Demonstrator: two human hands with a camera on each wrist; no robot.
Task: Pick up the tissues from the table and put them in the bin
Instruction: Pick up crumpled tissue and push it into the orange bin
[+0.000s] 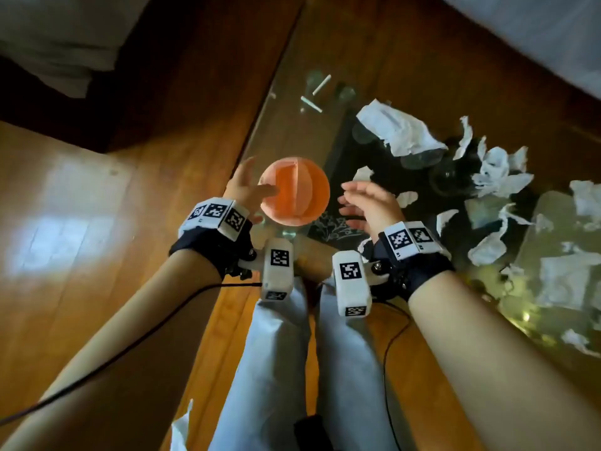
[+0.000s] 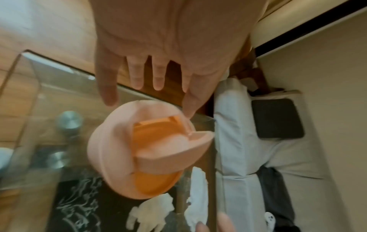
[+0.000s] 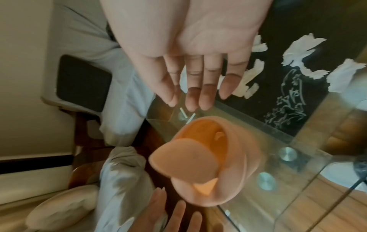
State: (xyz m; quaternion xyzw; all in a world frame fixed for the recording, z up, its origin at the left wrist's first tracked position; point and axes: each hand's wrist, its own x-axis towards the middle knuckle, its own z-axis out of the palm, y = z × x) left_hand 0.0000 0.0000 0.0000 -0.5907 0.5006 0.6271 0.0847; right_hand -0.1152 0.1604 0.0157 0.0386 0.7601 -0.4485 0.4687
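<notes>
Crumpled white tissues (image 1: 403,131) are scattered over a glass table (image 1: 292,102), from one to four o'clock of a small orange bin (image 1: 294,190) set at the table's near corner edge, its swing lid tilted. The left hand (image 1: 247,187) is spread wide at nine o'clock, thumb touching the bin's rim; the right hand (image 1: 367,206) is held loosely spread, holding nothing, at three o'clock. Two small white sticks (image 1: 317,92) are seen at twelve o'clock.

Both forearms are extending forward, wrists strapped. The left hand (image 1: 247,187) and right hand (image 1: 369,205) are facing each other palm inward, fingers (image 3: 206,94) straight and spread, gripping nothing.
</notes>
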